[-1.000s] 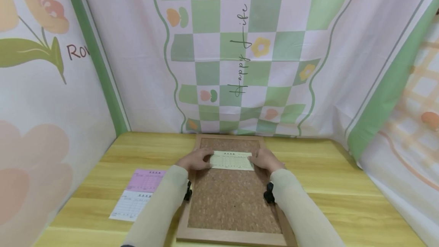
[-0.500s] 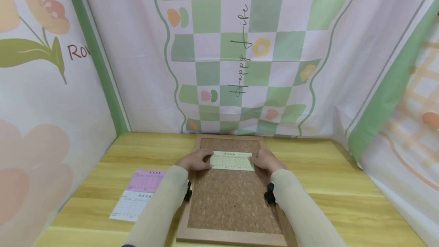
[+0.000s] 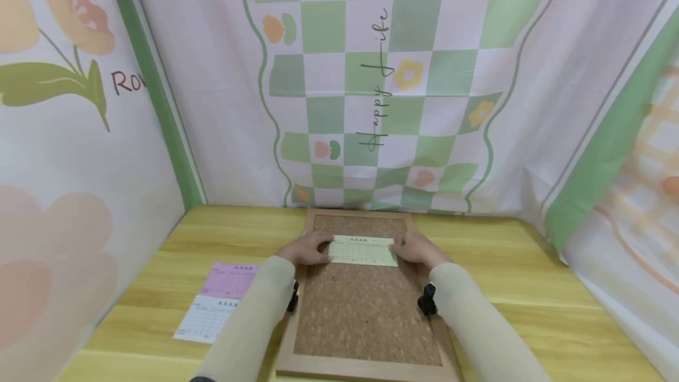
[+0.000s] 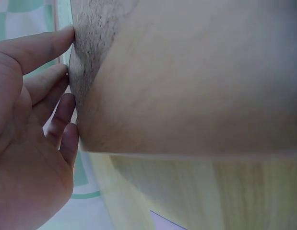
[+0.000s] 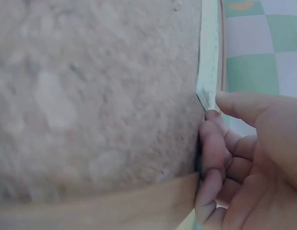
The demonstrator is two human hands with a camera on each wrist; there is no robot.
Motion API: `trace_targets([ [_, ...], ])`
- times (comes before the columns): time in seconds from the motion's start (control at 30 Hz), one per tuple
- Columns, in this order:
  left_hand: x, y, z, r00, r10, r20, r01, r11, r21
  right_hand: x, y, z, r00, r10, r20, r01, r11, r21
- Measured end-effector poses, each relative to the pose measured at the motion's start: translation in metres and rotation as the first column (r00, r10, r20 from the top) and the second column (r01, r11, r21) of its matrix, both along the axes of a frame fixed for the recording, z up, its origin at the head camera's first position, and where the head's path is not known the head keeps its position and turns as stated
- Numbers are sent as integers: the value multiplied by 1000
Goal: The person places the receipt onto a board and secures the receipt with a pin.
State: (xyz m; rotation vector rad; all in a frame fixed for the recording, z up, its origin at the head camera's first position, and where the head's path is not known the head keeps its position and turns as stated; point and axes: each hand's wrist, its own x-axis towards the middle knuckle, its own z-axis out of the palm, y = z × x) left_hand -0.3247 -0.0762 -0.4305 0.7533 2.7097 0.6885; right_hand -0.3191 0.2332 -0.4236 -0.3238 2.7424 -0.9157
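A cork board (image 3: 366, 305) in a wooden frame lies flat on the yellow wooden worktop (image 3: 530, 287), low in the middle of the head view. Across its upper part sits a pale green slip of paper (image 3: 363, 250), printed with a small table, lying crosswise just below the frame's far edge.

Both hands are at that slip. The left hand (image 3: 306, 249) is at its left end, fingers stretched forward and lying on the board's left edge; in the left wrist view the fingers (image 4: 52, 115) lie nearly straight with their tips against the cork, gripping nothing. The right hand (image 3: 420, 248) is at the right end. In the right wrist view its fingers (image 5: 213, 148) are curled against the cork, with a fingertip and the thumb at the corner of the paper (image 5: 209, 72); I cannot tell whether they pinch it or only press it down. Cream sleeves cover both forearms.

In the lower left of the head view, well apart from the board, a pink slip (image 3: 232, 279) and a white slip (image 3: 208, 318) lie on the worktop, touching or overlapping. A green-and-white checked cloth (image 3: 382, 75) hangs behind.
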Motion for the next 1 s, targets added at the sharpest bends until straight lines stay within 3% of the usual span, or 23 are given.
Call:
trace_targets([
  [0.17,1,1,0,1000,-2,1,2,1000,-8,2,4,4,999,-8,37,10,998,-57],
  [0.33,3,1,3,1000,8,13,-8,1000,-5,4,5,7,1000,-9,20,11,995,-104],
  [0.53,2,1,4,1000,12,26,-12,1000,1,3,8,8,999,-38,-8,38,998,-47],
  [1.0,1,-1,2,1000,9,28,-9,1000,8,3,30,18,998,-34,-60,31,998,-61],
])
